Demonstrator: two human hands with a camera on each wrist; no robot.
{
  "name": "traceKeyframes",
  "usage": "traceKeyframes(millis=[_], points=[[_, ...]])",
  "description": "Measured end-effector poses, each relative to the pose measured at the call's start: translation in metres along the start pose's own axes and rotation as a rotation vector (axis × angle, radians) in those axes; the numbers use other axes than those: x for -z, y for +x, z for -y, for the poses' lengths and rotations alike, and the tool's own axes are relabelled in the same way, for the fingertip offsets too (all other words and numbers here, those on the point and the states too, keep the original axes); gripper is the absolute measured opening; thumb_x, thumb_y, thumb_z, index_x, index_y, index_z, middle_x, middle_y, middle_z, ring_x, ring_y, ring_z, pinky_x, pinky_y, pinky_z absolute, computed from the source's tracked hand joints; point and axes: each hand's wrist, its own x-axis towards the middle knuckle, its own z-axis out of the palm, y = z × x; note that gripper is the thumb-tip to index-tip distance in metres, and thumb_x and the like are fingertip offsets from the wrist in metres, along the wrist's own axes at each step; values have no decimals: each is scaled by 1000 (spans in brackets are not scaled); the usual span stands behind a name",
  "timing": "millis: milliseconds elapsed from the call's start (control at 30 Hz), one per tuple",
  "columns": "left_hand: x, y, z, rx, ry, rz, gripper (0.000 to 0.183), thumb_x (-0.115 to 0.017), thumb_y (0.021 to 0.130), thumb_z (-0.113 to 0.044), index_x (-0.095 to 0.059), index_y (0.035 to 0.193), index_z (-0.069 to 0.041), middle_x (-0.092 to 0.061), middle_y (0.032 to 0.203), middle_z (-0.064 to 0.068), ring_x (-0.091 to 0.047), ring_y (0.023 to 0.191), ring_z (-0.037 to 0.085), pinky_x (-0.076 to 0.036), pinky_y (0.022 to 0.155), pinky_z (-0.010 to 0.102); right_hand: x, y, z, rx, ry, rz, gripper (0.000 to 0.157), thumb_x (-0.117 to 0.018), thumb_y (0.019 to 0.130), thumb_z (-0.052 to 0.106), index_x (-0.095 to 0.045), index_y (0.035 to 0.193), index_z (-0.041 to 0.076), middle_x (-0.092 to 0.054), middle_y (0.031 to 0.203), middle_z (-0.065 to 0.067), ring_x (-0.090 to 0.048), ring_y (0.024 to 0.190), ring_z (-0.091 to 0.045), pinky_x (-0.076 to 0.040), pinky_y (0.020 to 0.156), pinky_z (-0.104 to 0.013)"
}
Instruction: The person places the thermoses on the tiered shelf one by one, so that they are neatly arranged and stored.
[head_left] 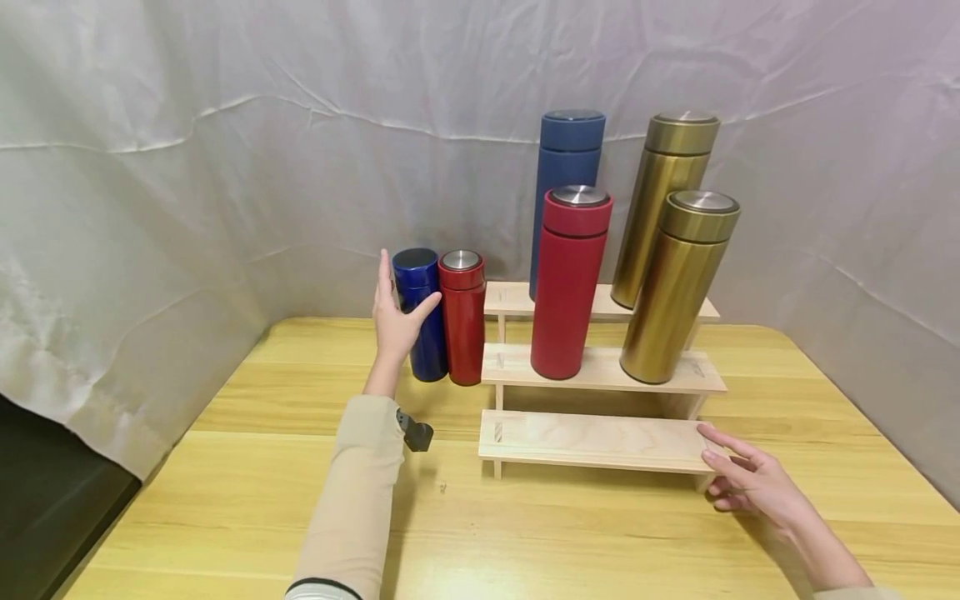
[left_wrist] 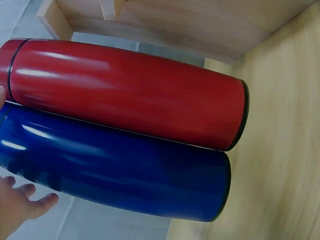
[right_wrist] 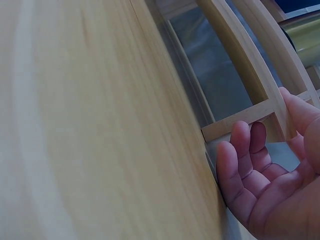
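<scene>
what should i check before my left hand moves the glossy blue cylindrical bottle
1. Left hand closed around the glossy blue cylindrical bottle: not ok; fingers spread, with visible fingertips off its side in the left wrist view.
2. Blue bottle upright on the yellowish wooden table: ok.
3. Clear gap to the glossy red cylindrical bottle: not ok; they stand nearly or actually touching.
4. Tall matte red bottle, tall matte blue bottle, front gold metallic bottle and rear gold metallic bottle upright on the pale wooden three-tier stand: ok.
5. Right hand holding the stand firmly: cannot tell; it is at the bottom tier's right end.
</scene>
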Motion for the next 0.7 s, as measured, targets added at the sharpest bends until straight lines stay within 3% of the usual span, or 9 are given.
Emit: traceKeyframes(millis=[167, 300, 500, 700], points=[[-1, 3, 2, 36, 37, 61, 84, -71, 77, -26, -19, 143, -23, -23, 145, 4, -24, 129, 18, -26, 101, 42, -1, 0, 0, -6, 10, -4, 38, -51, 91, 15, -56, 110, 48, -59, 74, -5, -58, 60, -12, -52, 54, -29], [-1, 3, 5, 56, 35, 71, 79, -70, 78, -26, -24, 142, -22, -26, 143, 6, -29, 126, 21, -30, 98, 43, -1, 1, 0, -2, 16, 1, 38, -51, 91, 15, -55, 109, 48, -59, 74, -5, -58, 61, -12, -52, 55, -30], [-2, 3, 5, 35, 74, 65, 70, -70, 77, -26, -32, 136, -23, -39, 132, 11, -41, 115, 25, -36, 92, 45, -1, 0, 0, 10, -1, 3, 38, -50, 92, 16, -55, 109, 49, -59, 72, -4, -58, 61, -12, -52, 55, -30], [-3, 2, 8, -9, 123, 40, 68, -72, 76, -20, -33, 132, -21, -44, 125, 17, -45, 110, 30, -37, 90, 47, -1, -1, 0, 11, -6, 1, 38, -49, 93, 16, -55, 110, 49, -59, 70, -4, -58, 61, -12, -52, 55, -30]])
